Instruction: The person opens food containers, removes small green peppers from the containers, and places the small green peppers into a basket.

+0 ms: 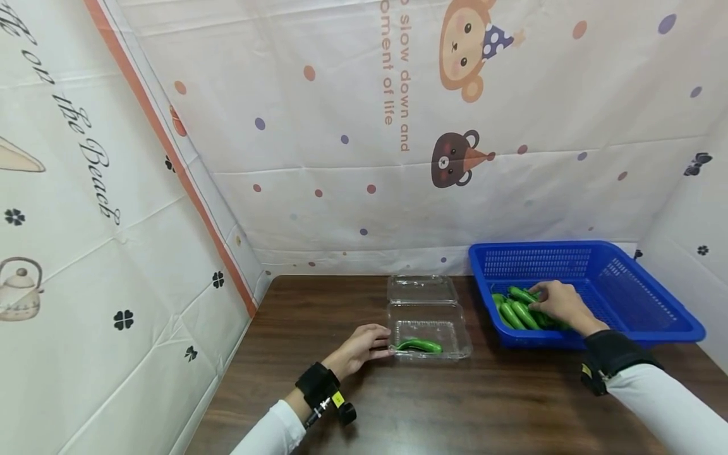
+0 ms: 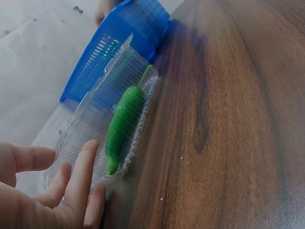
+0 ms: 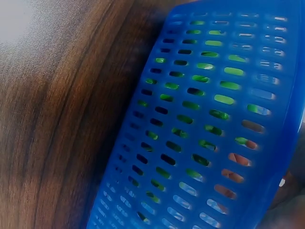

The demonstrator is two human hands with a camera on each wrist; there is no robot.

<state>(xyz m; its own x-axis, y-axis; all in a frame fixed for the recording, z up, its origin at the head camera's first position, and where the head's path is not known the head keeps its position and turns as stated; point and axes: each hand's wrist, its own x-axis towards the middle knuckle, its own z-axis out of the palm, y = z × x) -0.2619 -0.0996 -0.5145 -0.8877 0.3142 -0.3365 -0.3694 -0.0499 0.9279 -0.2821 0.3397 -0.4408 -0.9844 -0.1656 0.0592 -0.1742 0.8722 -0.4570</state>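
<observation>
A clear plastic clamshell box [image 1: 428, 323] lies with its lid back on the dark wood table [image 1: 398, 404]. One green pepper [image 1: 419, 345] lies inside it. My left hand [image 1: 364, 344] rests on the table, its straight fingertips touching the box's left end. The left wrist view shows those fingers [image 2: 81, 181] beside the box [image 2: 102, 102] and the pepper [image 2: 121, 126]. My right hand [image 1: 560, 303] is inside the blue basket [image 1: 591, 248], fingers bent over a pile of green peppers [image 1: 516, 311]; its grip is hidden. The right wrist view shows only the basket wall [image 3: 205, 129].
The basket [image 2: 128, 33] stands at the table's right rear, close to the box. Printed cloth walls [image 1: 341, 158] close in the back and both sides. Bare wood [image 3: 62, 119] runs along the front.
</observation>
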